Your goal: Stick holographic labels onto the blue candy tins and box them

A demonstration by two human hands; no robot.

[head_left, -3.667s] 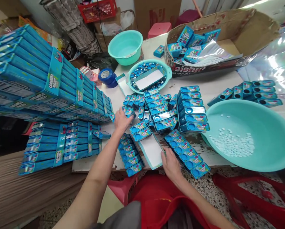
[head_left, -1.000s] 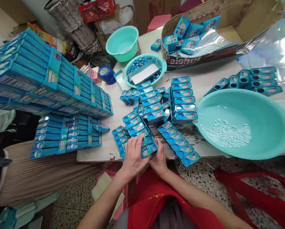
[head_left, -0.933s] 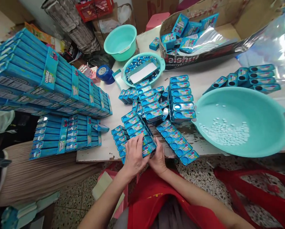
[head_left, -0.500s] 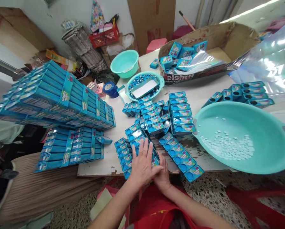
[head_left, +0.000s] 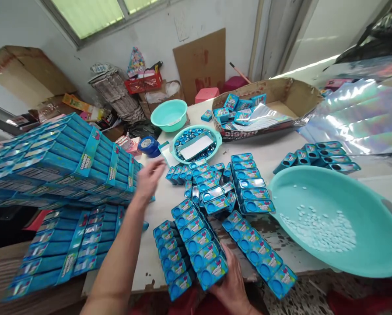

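My left hand [head_left: 150, 177] reaches over the table's left part, blurred, beside the roll of blue tape [head_left: 149, 145] and left of some small upright tins [head_left: 179, 173]. Whether its fingers hold anything does not show. My right hand [head_left: 231, 280] cups the near end and right side of a row of blue candy tins [head_left: 200, 243] with round recesses on top; part of the fingers is hidden. Other rows of tins lie on its left [head_left: 172, 262] and right [head_left: 258, 251]. Stacked tins [head_left: 212, 192] stand just beyond.
A large turquoise basin [head_left: 373, 218] with white tablets is on the right. Behind are an oval bowl [head_left: 218, 141] of shiny blue pieces, a round bowl [head_left: 169, 117] and a cardboard box [head_left: 281, 94] with blue packs. A tall stack of banded blue boxes [head_left: 68, 162] rises on the left.
My left hand has left the tins in front of me and moved forward and left, toward the tape. My right hand stays at the row's near end. The view has tilted upward.
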